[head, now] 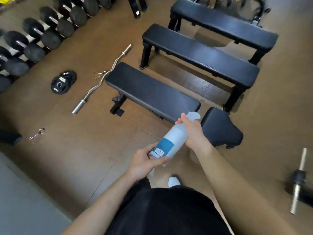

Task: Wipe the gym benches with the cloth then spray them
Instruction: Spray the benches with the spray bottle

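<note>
A white spray bottle (171, 139) with a blue label lies tilted in both my hands. My left hand (147, 162) grips its base, and my right hand (193, 131) wraps its neck just below the pale trigger head (193, 115). The nozzle points toward the nearest black bench (149, 89), whose separate seat pad (220, 128) sits just right of my right hand. Two more black flat benches stand behind it, the middle bench (199, 55) and the far bench (223, 22). No cloth is visible.
A chrome curl bar (101, 78) and a stack of black weight plates (63, 82) lie on the brown floor left of the near bench. Dumbbells (33, 38) fill a rack at the upper left. Another loaded bar (298, 182) lies at the right. A small clip (37, 134) lies at the left.
</note>
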